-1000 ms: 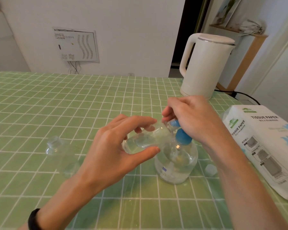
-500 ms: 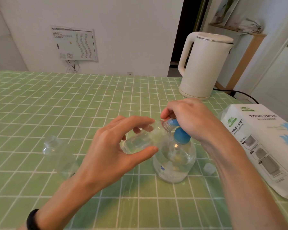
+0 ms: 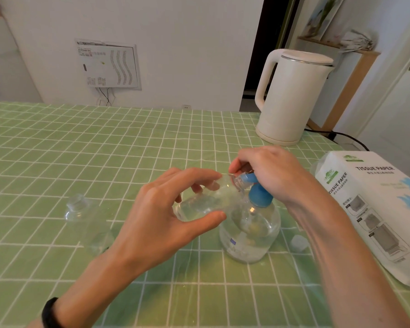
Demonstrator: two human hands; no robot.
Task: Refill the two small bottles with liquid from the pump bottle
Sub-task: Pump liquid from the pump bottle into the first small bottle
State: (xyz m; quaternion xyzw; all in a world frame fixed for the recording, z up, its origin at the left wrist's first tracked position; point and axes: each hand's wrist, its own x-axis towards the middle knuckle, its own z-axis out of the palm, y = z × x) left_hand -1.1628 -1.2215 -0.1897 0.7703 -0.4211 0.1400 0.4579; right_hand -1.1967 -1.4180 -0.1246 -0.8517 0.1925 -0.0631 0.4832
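A round clear pump bottle [image 3: 251, 235] with a blue pump head stands on the green checked tablecloth, part full of clear liquid. My right hand [image 3: 275, 176] rests curled over the blue pump head, fingers around its nozzle. My left hand [image 3: 161, 214] grips a small clear bottle [image 3: 206, 200] tilted almost on its side, its open neck held against the nozzle. A second small clear bottle [image 3: 85, 221] stands uncapped on the cloth to the left, apart from both hands.
A white electric kettle [image 3: 291, 98] stands at the back right with its black cord trailing off the table. A white tissue paper pack [image 3: 374, 209] lies at the right edge. A small white cap [image 3: 298, 242] sits between it and the pump bottle.
Both hands and the bottles keep the same pose. Only the camera view has shifted slightly.
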